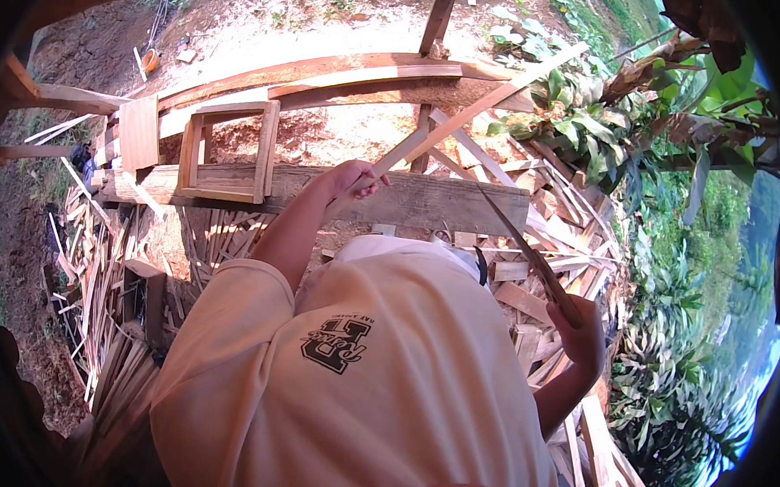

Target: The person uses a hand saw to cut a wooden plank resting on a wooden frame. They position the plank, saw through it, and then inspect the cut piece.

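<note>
My left hand [353,180] is closed around a long, pale wooden strip [490,103], near its lower end. The strip slants up and away to the right, crossing above a thick wooden beam [449,205]. At my right side, my right hand [584,340] grips the handle of a machete [529,253]. Its dark, narrow blade points forward and left, with the tip in front of the beam's right part. Blade and strip are apart.
A rectangular wooden frame [269,153] stands on the beam at the left, beside a flat board [140,133]. Long planks [355,76] lie behind. Heaped offcuts [521,299] cover the ground on the right, and sticks [95,316] on the left. Leafy plants [585,130] grow at the right.
</note>
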A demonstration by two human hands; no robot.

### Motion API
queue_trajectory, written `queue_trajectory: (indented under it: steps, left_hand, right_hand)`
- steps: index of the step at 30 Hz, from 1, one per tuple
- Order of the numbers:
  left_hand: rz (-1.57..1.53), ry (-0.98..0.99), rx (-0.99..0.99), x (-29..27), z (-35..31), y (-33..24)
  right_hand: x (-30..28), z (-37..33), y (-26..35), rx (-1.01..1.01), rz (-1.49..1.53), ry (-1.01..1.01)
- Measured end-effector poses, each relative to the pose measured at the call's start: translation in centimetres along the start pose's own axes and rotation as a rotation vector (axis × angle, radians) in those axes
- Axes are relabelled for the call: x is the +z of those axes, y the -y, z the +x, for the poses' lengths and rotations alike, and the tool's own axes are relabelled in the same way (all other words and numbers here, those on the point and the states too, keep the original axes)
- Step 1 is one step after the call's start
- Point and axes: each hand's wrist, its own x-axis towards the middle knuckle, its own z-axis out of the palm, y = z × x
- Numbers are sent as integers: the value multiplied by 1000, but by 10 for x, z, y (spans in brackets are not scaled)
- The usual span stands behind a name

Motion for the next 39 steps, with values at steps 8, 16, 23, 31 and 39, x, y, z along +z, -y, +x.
queue_trajectory:
  steps: [8, 16, 23, 31, 39]
  left_hand:
    - [-270, -352, 54, -15, -119, 120]
    - [-487, -725, 49, 78, -238, 258]
    - [-369, -1053, 70, 152, -261, 287]
    - [417, -1189, 6, 93, -227, 221]
    - [855, -951, 275, 39, -181, 67]
  right_hand:
    - [47, 157, -106, 176, 889, 653]
    - [128, 287, -181, 350, 1063, 882]
    - [156, 320, -199, 154, 182, 41]
    - [164, 306, -175, 162, -219, -105]
    - [202, 229, 1, -496, -124, -153]
